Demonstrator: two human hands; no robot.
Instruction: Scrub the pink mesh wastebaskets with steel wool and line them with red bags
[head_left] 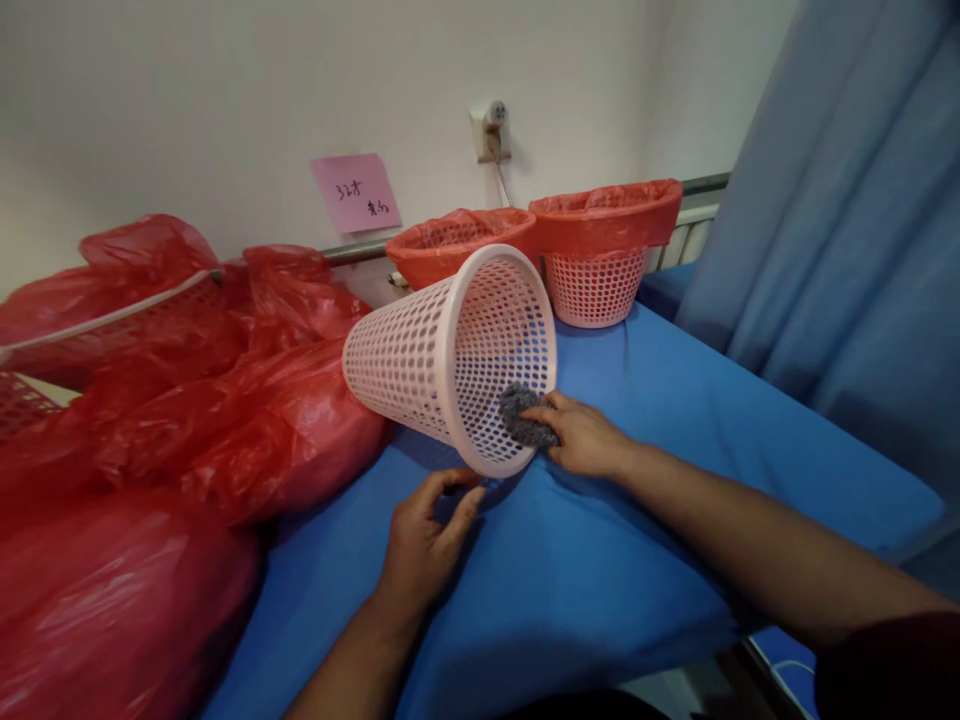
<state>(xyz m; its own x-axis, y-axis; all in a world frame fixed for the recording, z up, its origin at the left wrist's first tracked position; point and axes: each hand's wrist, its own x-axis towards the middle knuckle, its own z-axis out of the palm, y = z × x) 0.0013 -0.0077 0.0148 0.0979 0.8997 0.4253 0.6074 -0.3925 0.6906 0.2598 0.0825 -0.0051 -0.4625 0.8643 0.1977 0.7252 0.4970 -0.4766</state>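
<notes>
A pale pink perforated basket (pixel 442 355) lies on its side on the blue surface (pixel 600 560), its open mouth turned toward me. My right hand (pixel 581 435) presses a small grey cloth (pixel 523 415) against the basket's rim and inner wall, fingers closed over the cloth. My left hand (pixel 424 535) rests just below the rim at the front, fingers curved and touching the rim's lower edge.
Crumpled red plastic bags (pixel 187 400) pile up on the left. Two baskets lined with red bags (pixel 600 240) stand at the back by the wall. A pink note (pixel 355 192) and a socket (pixel 491 130) are on the wall. A blue curtain (pixel 847 250) hangs on the right.
</notes>
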